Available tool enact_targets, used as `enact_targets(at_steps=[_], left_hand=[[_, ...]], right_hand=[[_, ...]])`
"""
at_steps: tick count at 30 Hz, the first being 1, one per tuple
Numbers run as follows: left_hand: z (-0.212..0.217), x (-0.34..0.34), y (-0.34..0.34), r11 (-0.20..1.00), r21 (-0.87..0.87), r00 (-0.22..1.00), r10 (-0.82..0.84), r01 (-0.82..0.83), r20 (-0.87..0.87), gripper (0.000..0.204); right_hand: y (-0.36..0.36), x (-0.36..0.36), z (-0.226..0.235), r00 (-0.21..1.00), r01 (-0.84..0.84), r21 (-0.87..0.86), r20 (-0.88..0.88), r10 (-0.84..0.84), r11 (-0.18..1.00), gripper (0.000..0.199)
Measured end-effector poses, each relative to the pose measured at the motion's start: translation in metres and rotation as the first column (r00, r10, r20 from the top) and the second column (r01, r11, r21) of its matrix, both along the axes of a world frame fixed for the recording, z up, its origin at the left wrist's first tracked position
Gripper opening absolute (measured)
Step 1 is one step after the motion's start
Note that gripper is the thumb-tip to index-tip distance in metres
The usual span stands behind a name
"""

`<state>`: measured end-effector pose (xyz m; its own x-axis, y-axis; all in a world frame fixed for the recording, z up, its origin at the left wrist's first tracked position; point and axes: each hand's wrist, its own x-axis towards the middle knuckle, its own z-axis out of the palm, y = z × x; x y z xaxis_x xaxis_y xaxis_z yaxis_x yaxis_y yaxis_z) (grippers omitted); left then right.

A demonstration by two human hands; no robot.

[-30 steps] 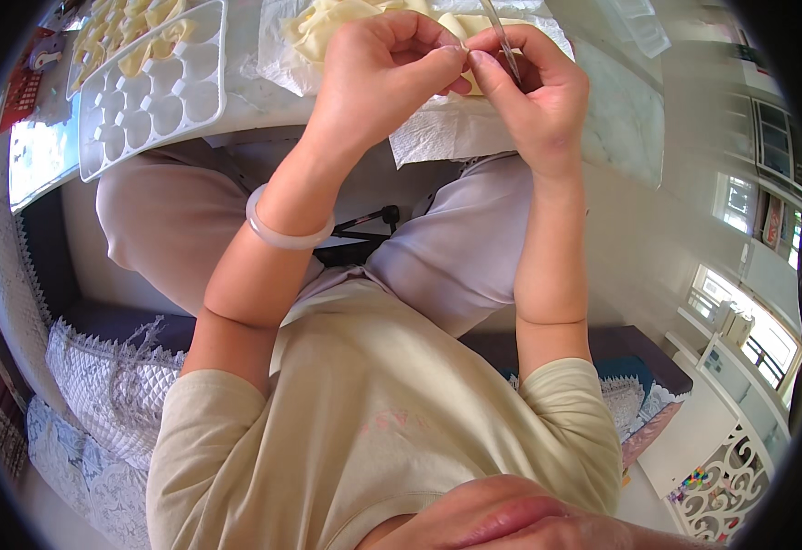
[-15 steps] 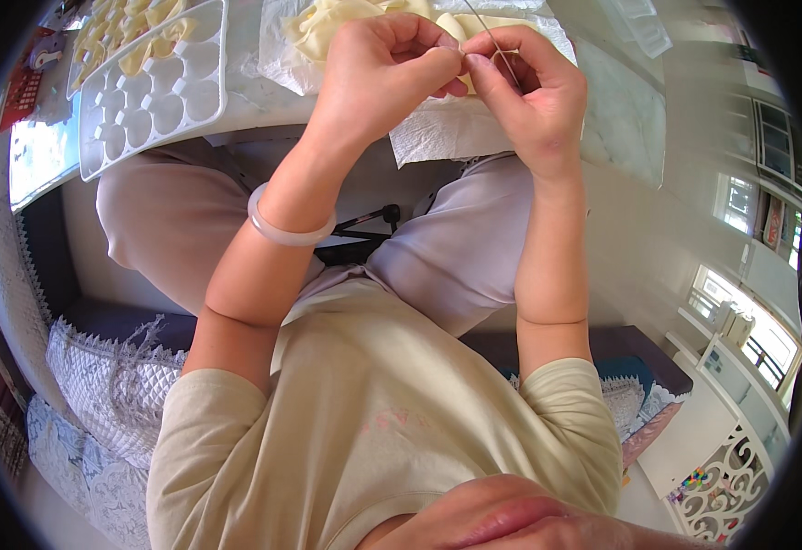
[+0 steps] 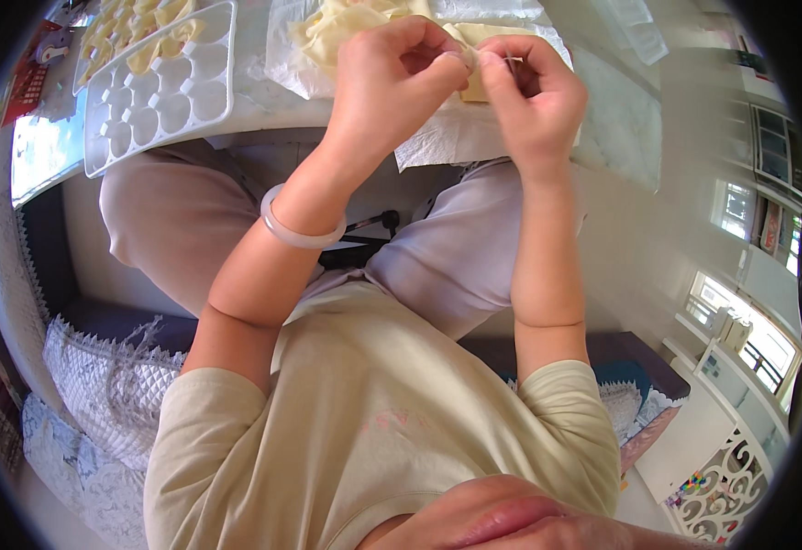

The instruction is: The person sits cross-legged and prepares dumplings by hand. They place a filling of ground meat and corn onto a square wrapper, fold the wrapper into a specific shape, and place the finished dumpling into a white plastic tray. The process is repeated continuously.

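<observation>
At about half past twelve in the view, the left hand [image 3: 401, 82] and the right hand [image 3: 538, 101] are meeting over the desk [image 3: 277, 115], their fingertips nearly touching. The left grip is closing thumb against forefinger, pinching one side of a small pale dough piece [image 3: 470, 57], which is sitting between the two hands and is mostly hiding behind the fingers. The right grip is pressing its thumb and forefinger together on the opposite side, while a thin tool [image 3: 511, 61] is resting within its curled fingers; how firmly they are holding it, I cannot tell. Toward half past eleven, soft dough sheets [image 3: 332, 32] are lying in a heap on white paper [image 3: 295, 69], just beyond the left hand. At ten o'clock, a white tray [image 3: 228, 78] with round hollows is standing well apart from both hands, its far part carrying shaped dough pieces [image 3: 167, 46].
</observation>
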<state>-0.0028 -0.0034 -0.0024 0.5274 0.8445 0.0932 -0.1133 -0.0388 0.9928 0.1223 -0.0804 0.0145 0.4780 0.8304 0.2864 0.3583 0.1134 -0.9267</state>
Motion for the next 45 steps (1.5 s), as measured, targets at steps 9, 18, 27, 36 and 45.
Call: enact_targets(at_steps=[9, 18, 27, 36, 45], left_hand=[[-0.003, 0.000, 0.003, 0.724, -0.610, 0.840, 0.078, 0.322, 0.536, 0.010], [-0.005, 0.009, 0.008, 0.706, -0.573, 0.833, -0.043, 0.416, 0.551, 0.014], [-0.006, 0.005, 0.001, 0.867, -0.401, 0.898, -0.108, 0.295, 0.425, 0.014], [-0.003, 0.000, -0.002, 0.653, -0.496, 0.705, -0.083, 0.572, 0.704, 0.029], [0.006, -0.004, 0.018, 0.755, -0.473, 0.825, -0.154, 0.453, 0.544, 0.017]], right_hand=[[0.003, 0.029, 0.004, 0.500, -0.147, -0.023, -0.864, 0.055, 0.989, 0.010], [0.003, 0.032, -0.002, 0.432, -0.205, 0.057, -0.891, 0.143, 0.977, 0.011], [0.012, -0.001, 0.004, 0.664, -0.167, -0.086, -0.746, 0.047, 0.982, 0.021], [0.006, 0.014, 0.003, 0.524, -0.217, 0.157, -0.814, 0.251, 0.963, 0.017], [0.003, 0.024, -0.004, 0.422, -0.403, 0.233, -0.811, 0.406, 0.885, 0.013]])
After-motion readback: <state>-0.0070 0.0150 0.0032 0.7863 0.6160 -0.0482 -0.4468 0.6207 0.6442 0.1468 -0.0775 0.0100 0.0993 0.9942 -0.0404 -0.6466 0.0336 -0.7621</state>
